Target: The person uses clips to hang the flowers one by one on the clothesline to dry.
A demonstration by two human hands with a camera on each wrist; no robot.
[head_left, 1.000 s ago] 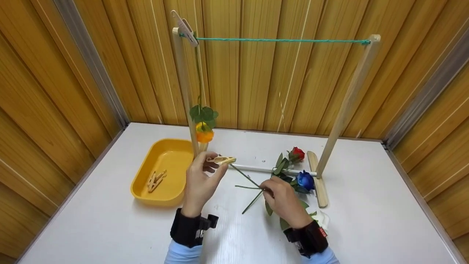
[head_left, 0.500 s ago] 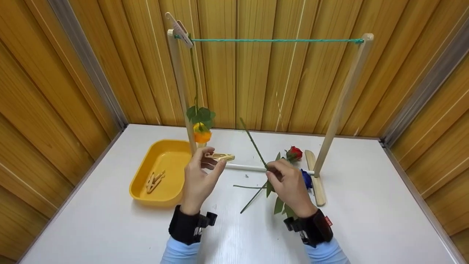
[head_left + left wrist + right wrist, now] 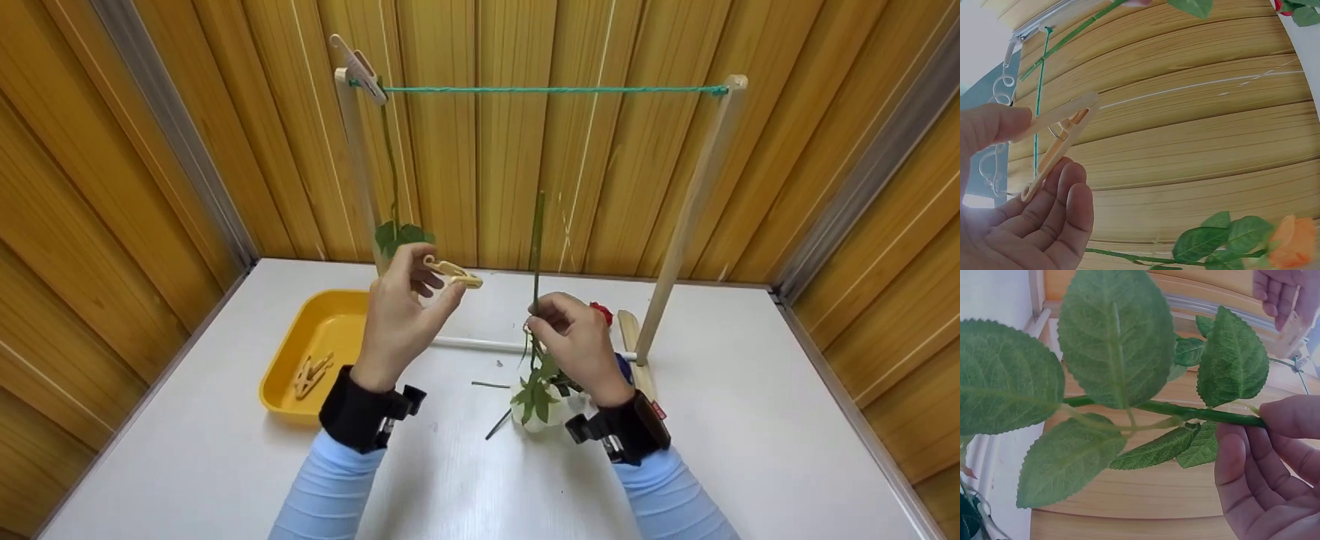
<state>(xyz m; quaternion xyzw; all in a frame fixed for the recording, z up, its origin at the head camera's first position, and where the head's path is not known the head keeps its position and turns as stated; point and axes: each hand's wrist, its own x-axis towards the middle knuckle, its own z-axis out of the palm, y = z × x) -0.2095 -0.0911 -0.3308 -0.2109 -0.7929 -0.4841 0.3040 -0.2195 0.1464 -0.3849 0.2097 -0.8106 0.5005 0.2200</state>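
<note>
My left hand [image 3: 405, 315] pinches a pale clothespin [image 3: 454, 271] between thumb and fingers, its tip pointing right. In the left wrist view the clothespin [image 3: 1064, 135] is gripped by its handle ends. My right hand [image 3: 581, 341] pinches the green stem [image 3: 538, 240] of a white rose [image 3: 534, 409], held upside down with the bloom low and the stem end up. Leaves [image 3: 1117, 343] fill much of the right wrist view. Behind the right hand lie a red rose [image 3: 602, 312] and a blue rose [image 3: 624, 367], both partly hidden.
A green cord [image 3: 555, 89] spans two wooden posts [image 3: 694, 210]. At its left end a clothespin [image 3: 361, 71] holds an orange rose [image 3: 1293, 242] by its stem, bloom down. A yellow tray [image 3: 281, 367] with several clothespins [image 3: 313, 373] stands at left.
The right hand has lifted the white rose and turned its stem from slanting to upright, bringing the bloom below the hand. The left hand has risen with the clothespin.
</note>
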